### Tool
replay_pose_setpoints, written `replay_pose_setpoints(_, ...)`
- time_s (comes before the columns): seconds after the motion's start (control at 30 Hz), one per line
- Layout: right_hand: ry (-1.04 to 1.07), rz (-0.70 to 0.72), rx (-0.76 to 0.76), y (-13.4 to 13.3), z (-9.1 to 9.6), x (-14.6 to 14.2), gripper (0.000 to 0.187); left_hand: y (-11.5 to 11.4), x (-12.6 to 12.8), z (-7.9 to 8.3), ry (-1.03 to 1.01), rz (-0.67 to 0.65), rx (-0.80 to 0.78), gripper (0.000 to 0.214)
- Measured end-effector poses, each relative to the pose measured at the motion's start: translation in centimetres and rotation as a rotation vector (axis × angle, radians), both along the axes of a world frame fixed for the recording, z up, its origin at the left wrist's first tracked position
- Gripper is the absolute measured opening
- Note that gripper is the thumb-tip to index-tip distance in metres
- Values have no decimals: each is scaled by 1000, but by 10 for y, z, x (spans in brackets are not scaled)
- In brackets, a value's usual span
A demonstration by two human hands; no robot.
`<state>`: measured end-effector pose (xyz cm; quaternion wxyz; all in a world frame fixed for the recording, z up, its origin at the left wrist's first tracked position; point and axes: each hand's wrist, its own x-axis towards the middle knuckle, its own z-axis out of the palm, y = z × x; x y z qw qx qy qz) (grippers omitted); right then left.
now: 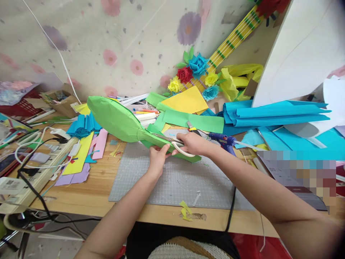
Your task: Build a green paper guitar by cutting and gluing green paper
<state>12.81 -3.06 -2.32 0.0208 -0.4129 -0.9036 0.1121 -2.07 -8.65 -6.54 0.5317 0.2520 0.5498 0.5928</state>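
My left hand (159, 155) pinches the lower edge of a long strip of green crepe paper (181, 152). The strip joins a wide, rounded green paper piece (115, 118) that reaches up to the left. In my right hand (192, 143) is a pair of scissors (183, 149) with white handles, its blades lying along the green strip and pointing left. How far the blades are apart I cannot make out. Both hands are above a grey cutting mat (134, 180). Just beyond my right hand lie a utility knife (192, 128) and a blue glue gun (222, 140).
Blue crepe paper (269, 114) is stacked at the right. A yellow paper guitar with flowers (199, 66) leans on the wall. At the left are a power strip (45, 172) with tangled cables and coloured paper scraps (78, 158). A black cord (231, 210) hangs over the table's front edge.
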Motion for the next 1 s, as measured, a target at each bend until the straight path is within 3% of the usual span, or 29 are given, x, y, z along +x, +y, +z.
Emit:
replay_pose_setpoints(0.37, -11, -37, 27, 1, 2, 3, 54, 9, 4, -3, -5, 2, -4, 36)
replay_pose_setpoints(0.6, 29, -27, -32, -4, 18, 13, 48, 9, 18, 9, -7, -79, -11, 33)
replay_pose_setpoints(1.0, -96, -65, -45, -8, 34, 18, 58, 4, 32, 14, -2, -48, -43, 37)
